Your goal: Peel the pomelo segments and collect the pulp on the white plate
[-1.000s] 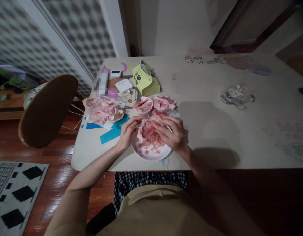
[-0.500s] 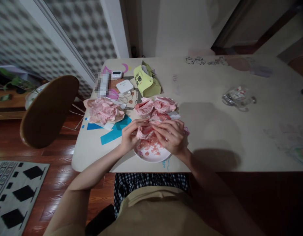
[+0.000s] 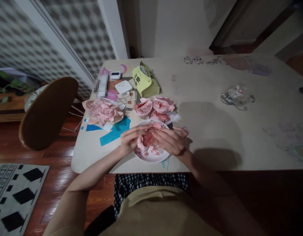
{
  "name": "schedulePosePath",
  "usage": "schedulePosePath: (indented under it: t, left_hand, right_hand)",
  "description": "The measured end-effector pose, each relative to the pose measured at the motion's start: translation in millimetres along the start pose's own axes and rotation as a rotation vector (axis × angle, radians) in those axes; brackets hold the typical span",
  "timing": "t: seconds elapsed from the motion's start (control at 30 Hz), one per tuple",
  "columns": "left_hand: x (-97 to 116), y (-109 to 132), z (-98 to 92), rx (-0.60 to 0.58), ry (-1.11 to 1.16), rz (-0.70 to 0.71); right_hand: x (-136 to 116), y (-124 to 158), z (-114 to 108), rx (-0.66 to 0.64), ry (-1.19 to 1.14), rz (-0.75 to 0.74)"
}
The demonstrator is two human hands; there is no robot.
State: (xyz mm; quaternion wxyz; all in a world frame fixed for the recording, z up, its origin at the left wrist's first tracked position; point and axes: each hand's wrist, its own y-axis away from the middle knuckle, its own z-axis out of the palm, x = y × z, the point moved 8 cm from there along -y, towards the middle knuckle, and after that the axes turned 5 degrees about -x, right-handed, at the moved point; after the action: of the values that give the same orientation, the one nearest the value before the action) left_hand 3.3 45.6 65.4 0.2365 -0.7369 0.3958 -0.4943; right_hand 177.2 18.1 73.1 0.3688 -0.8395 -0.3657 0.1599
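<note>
A white plate (image 3: 151, 158) with pink fruit bits sits at the table's near edge. Over it, my left hand (image 3: 130, 141) and my right hand (image 3: 169, 141) pinch a pink pomelo segment (image 3: 146, 140) between their fingertips. Both hands are closed on it, fingers meeting above the plate. Just behind the plate lie two or three larger pomelo pieces (image 3: 155, 107) on white paper. A heap of pink peel and membrane (image 3: 103, 112) lies to the left of them.
A yellow-green tissue pack (image 3: 144, 81), a white box (image 3: 123, 87) and a small white device (image 3: 115, 75) stand at the back left. Blue paper (image 3: 114, 131) lies left of the plate. A crumpled clear wrapper (image 3: 236, 95) lies at the right. A brown chair (image 3: 47, 111) stands left of the table.
Both hands drew toward me over the plate's near half and lowered, still holding the segment. The plate's far rim now shows.
</note>
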Motion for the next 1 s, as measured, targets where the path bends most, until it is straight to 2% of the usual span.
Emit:
schedulePosePath:
  t: [0.17, 0.33, 0.5, 0.63, 0.8, 1.0]
  left_hand:
    - [9, -3, 0.6, -0.036, 0.02, 0.068]
    - [9, -4, -1.6, -0.04, -0.03, 0.069]
    - [10, -5, -1.8, -0.068, 0.036, 0.097]
    - [5, -6, -3.3, -0.044, 0.099, 0.041]
    - [1, -6, -1.9, -0.034, 0.15, -0.026]
    - [-9, -5, -0.4, -0.047, 0.131, -0.061]
  right_hand:
    - [-4, 1, -9, -0.032, -0.021, -0.029]
    - [-11, -6, -19, 0.044, 0.021, -0.08]
    - [-12, -12, -20, 0.109, 0.008, -0.087]
    - [-7, -16, -16, 0.127, -0.04, -0.061]
    - [-6, -25, -14, 0.074, -0.142, -0.088]
    - [-9, -27, -15, 0.05, -0.124, -0.141]
